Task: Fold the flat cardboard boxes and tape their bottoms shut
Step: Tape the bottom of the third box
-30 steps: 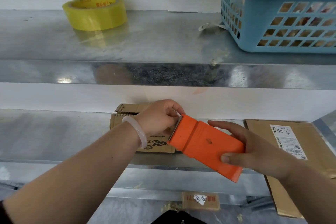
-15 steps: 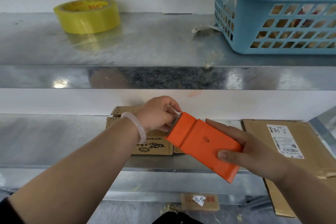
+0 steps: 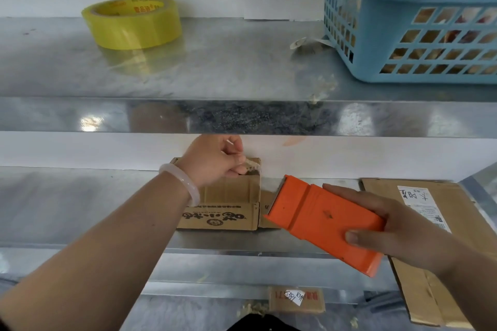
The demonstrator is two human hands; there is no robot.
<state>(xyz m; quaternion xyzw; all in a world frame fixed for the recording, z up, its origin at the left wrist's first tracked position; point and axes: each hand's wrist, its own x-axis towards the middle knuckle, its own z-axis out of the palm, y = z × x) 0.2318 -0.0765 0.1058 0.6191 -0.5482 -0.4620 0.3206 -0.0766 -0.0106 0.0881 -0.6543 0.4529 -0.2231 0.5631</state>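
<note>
On the upper shelf (image 3: 228,67), far left, I note a tape roll (image 3: 133,23), yellow. Over the lower shelf (image 3: 80,209) the left hand (image 3: 212,161), fingers curled, pinches a pale scrap (image 3: 251,165) (too small to identify) just above the box (image 3: 228,201). Beside it the cutter (image 3: 322,220), orange and tilted, is gripped by the right hand (image 3: 398,226), thumb on its face. Further right lies flat cardboard (image 3: 469,212); a basket (image 3: 382,24) sits above.

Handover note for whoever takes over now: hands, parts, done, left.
Left hand pinches a small pale scrap near the top of the printed box, lower shelf.
Right hand grips the orange tool, metal edge toward that box.
Yellow tape roll: upper shelf, left.
Flat cardboard with label: lower shelf, right.
Done: no taped bottom in view.
Left: fold the cardboard, tape it.
</note>
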